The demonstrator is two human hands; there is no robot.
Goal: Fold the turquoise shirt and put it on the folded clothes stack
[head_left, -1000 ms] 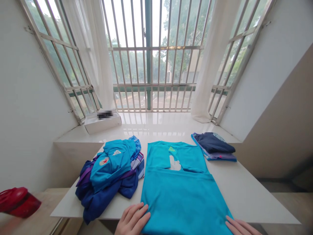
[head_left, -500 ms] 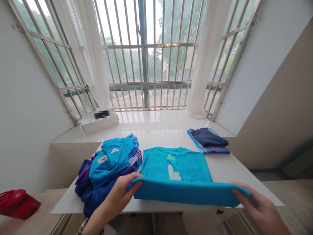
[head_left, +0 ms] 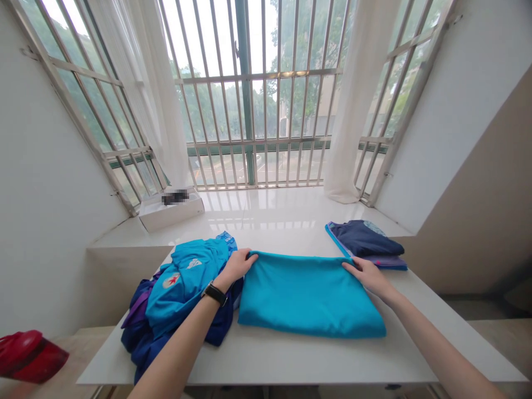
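A turquoise shirt (head_left: 310,295) lies folded in half on the white table (head_left: 291,357). My left hand (head_left: 238,264) pinches its far left corner, fingers closed on the cloth; a dark watch sits on that wrist. My right hand (head_left: 366,272) holds the far right corner the same way. Both arms reach forward over the table.
A heap of unfolded blue and purple clothes (head_left: 178,293) lies left of the shirt. A small stack of folded dark garments (head_left: 366,243) sits at the far right. A white box (head_left: 170,208) rests on the window ledge. A red object (head_left: 29,354) is low at the left.
Both hands lifted the shirt's near edge from the front of the table and carried it forward, folding it over onto the far half. The logo is now covered.
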